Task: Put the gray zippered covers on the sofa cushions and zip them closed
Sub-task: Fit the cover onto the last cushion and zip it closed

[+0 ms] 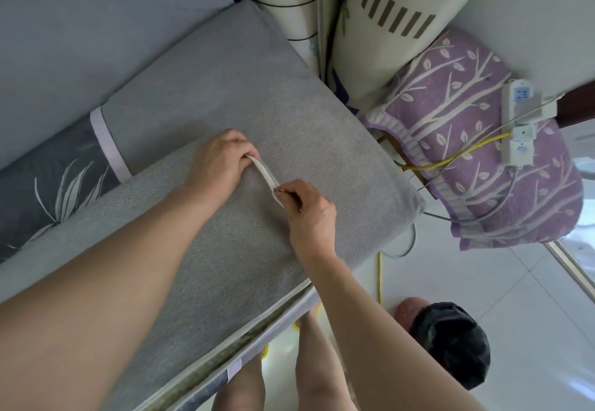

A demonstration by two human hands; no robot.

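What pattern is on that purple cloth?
The purple cloth shows white branches and leaves, head view.

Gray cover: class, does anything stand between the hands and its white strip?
Nothing visible does. The left hand grips one end of the white strip on the gray cover; the right hand pinches the other.

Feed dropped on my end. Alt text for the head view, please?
Two hands hold a white strip over a gray cushion: the left hand grips one end, the right hand pinches the other. A purple cloth carrying power strips sits to the right.
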